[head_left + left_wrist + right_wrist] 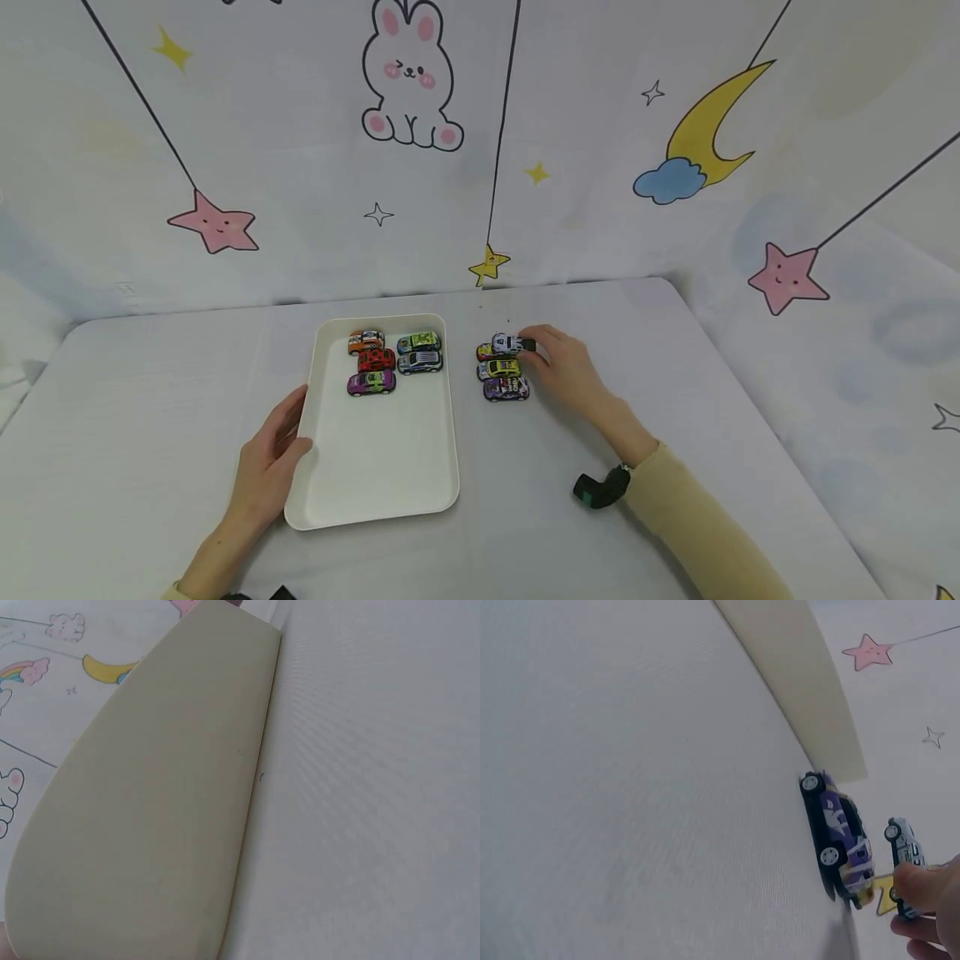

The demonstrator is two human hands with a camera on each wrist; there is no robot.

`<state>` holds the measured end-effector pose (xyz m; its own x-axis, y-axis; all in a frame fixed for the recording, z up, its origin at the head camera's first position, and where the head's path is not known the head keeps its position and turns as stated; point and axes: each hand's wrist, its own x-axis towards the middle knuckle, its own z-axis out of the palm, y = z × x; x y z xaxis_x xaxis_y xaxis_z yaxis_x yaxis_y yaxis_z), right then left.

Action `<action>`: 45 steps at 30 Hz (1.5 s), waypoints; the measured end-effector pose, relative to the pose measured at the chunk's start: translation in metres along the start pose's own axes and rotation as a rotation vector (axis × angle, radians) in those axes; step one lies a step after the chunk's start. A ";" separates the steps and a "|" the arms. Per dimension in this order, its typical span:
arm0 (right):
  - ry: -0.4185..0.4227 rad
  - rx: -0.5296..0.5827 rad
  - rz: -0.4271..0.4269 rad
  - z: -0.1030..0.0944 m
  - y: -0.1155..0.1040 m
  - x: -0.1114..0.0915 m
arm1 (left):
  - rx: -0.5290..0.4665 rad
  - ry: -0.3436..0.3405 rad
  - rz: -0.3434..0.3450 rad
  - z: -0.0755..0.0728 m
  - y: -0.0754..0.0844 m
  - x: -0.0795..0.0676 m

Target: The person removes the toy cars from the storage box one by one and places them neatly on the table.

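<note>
Between the thumb and fingers of my right hand [564,367] is a white toy car [510,343], lifted a little above the others. Below it on the table lie a red-and-yellow toy car [486,352], partly covered, a yellow toy car [498,369] and a purple toy car [506,389]. My left hand [270,462] rests against the left side of a white tray [375,500], its fingers and thumb at the rim. Inside the tray's far end sit several toy cars, among them an orange one [366,341], a red one [377,360] and a purple-and-green one [371,382].
A white cloth covers the table [150,400]. Behind it hangs a white backdrop [300,167] printed with a bunny, stars and a moon. A black wrist device [602,487] sits by the right sleeve [697,517].
</note>
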<state>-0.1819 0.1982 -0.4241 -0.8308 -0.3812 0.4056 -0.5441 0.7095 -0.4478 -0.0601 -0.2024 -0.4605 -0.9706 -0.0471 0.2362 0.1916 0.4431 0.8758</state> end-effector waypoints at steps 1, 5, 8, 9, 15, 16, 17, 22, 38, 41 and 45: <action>0.003 -0.001 0.011 0.000 0.003 -0.001 | 0.001 0.001 0.001 0.000 0.000 0.000; 0.012 -0.009 0.039 -0.002 0.012 -0.003 | 0.000 -0.001 -0.002 0.000 0.000 0.000; 0.011 -0.009 0.062 -0.002 0.017 -0.005 | -0.003 -0.003 -0.006 0.000 0.001 0.000; 0.008 -0.015 0.071 -0.001 0.019 -0.005 | -0.003 -0.003 -0.006 0.000 0.001 -0.001; 0.005 -0.033 0.098 0.001 0.028 -0.008 | -0.009 -0.002 -0.006 0.000 0.000 0.000; 0.007 -0.028 0.105 0.001 0.028 -0.008 | -0.009 -0.002 -0.008 0.000 0.000 0.000; 0.010 -0.023 0.113 0.000 0.028 -0.008 | -0.009 -0.002 -0.010 0.000 0.000 0.000; 0.014 -0.015 0.163 -0.003 0.030 -0.010 | -0.004 -0.003 -0.015 0.001 0.000 0.000; -0.023 -0.051 0.142 0.000 0.037 -0.012 | 0.004 0.000 -0.010 0.001 -0.001 0.000; -0.025 -0.054 0.139 0.001 0.037 -0.012 | 0.008 0.001 -0.011 0.001 -0.001 0.000; -0.035 -0.055 0.140 0.002 0.036 -0.012 | 0.018 0.001 -0.016 0.000 0.000 0.000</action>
<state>-0.1916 0.2273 -0.4463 -0.9022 -0.2962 0.3137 -0.4163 0.7884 -0.4528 -0.0599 -0.2022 -0.4610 -0.9733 -0.0556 0.2225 0.1731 0.4581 0.8719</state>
